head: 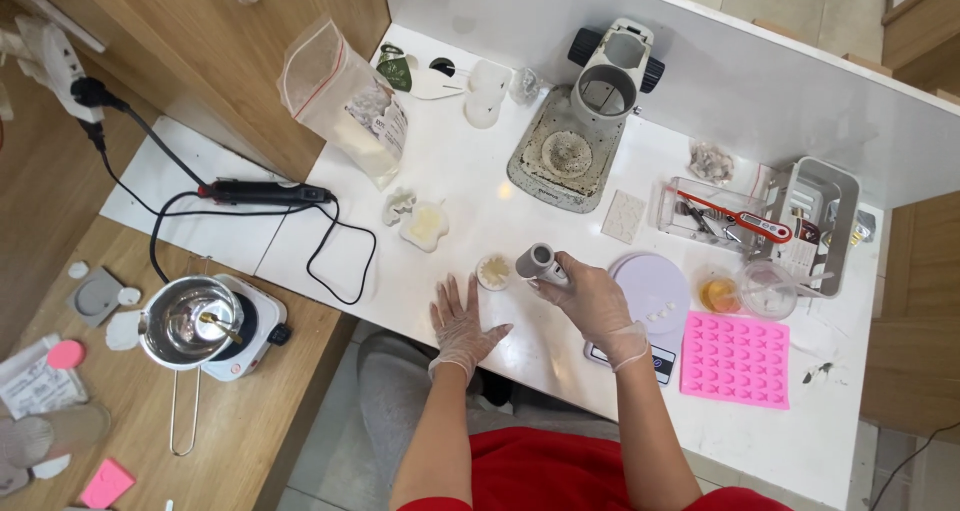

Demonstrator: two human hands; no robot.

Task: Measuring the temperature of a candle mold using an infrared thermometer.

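A white table (520,206) fills the middle of the frame, running from upper left to lower right. On its upper centre stands a grey microscope stand (580,121). At lower left, on a wooden surface, a metal pot (188,321) sits on a small white hotplate (250,333). A pink silicone mould (736,359) lies at lower right, just beside a lilac round disc (652,289) resting on a scale. The right hand (592,301), gloved, is closed around a grey cylinder (538,262), holding it tilted just above the table near the centre of the frame. The left hand (462,323), also gloved, lies flat and spread open on the table, holding nothing. Between the cylinder and the left hand's fingertips sits a small round cream piece (493,271).
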